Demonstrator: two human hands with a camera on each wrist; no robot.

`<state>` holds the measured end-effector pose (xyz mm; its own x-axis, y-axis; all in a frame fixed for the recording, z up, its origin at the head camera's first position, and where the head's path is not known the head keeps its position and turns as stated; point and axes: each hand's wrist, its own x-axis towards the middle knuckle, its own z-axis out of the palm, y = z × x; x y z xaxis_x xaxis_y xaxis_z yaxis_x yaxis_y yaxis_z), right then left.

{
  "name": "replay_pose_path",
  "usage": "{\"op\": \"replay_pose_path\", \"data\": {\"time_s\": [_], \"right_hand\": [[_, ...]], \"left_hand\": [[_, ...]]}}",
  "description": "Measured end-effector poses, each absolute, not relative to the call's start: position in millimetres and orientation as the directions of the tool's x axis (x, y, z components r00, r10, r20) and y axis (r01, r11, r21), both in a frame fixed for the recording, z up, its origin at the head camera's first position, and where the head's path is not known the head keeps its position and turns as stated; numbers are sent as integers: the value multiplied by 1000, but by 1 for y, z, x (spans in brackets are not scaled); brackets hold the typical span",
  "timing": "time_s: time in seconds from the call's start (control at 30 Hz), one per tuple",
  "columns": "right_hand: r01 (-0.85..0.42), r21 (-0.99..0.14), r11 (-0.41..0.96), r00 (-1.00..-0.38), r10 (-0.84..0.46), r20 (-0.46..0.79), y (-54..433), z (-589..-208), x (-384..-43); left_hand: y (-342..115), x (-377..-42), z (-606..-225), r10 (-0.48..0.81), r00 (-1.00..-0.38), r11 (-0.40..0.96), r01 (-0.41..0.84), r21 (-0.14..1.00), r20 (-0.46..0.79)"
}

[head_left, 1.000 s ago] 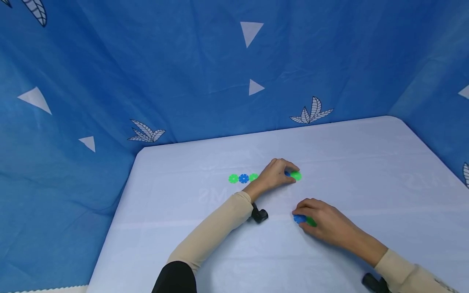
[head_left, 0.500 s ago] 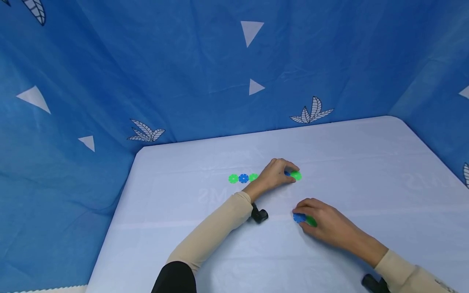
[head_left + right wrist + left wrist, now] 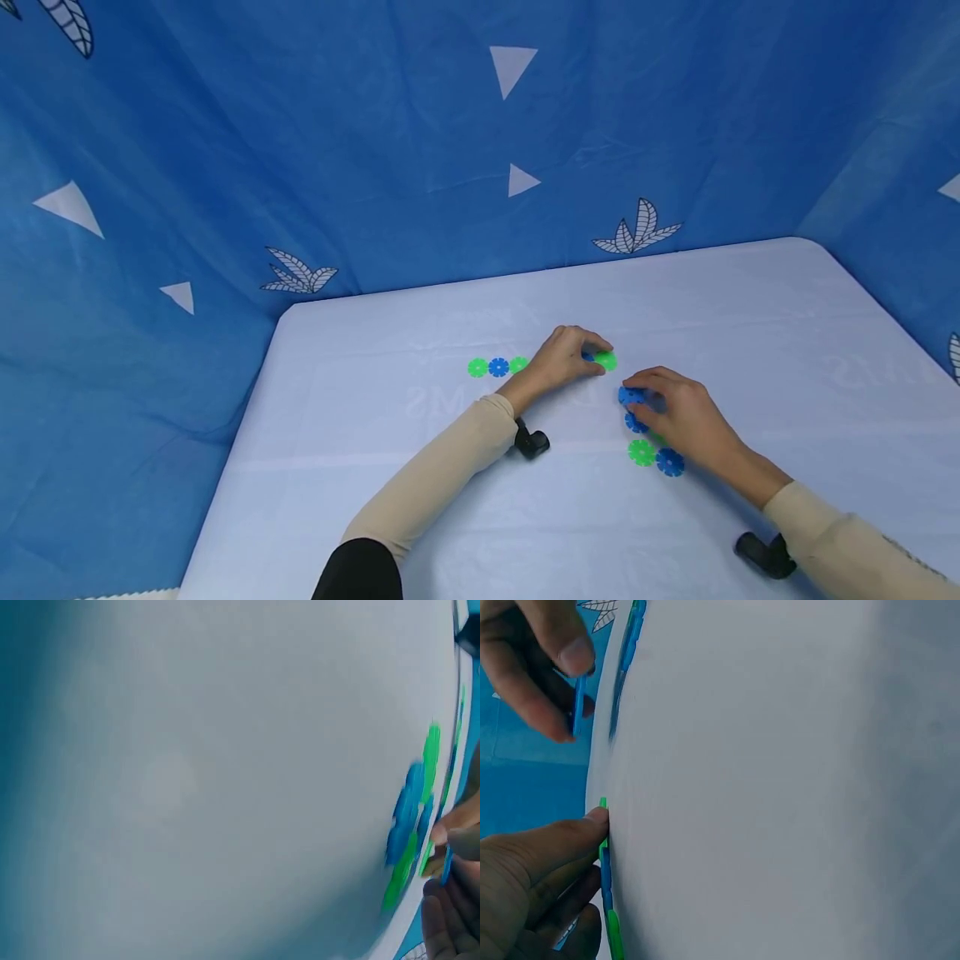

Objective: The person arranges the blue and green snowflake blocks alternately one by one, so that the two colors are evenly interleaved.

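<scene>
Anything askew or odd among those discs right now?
Nothing stands out. The disc row held by the left hand runs straight where visible; loose discs lie clustered by the right hand, which pinches a blue disc.

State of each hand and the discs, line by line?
Left hand: holding the row of discs by its right end.
Right hand: pinching a blue disc.
Blue disc: raised off the table.
Row of discs: flat, partly hidden by the left hand.
Other discs: lying near the right hand, some partly hidden.
</scene>
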<state>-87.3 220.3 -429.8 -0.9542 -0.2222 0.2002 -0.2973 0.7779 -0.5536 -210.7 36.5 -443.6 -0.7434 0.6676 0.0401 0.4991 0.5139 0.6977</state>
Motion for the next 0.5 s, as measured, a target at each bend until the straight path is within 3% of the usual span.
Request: {"op": "replay_pose_path", "data": {"time_s": [0.17, 0.5], "right_hand": [[-236, -579, 781, -970, -152, 190, 224, -432, -104], [-211, -552, 807, -976, -142, 165, 226, -434, -129]], "left_hand": [[36, -211, -445, 658, -752, 518, 493, 699, 42], [37, -211, -445, 662, -748, 495, 489, 718, 53]]}}
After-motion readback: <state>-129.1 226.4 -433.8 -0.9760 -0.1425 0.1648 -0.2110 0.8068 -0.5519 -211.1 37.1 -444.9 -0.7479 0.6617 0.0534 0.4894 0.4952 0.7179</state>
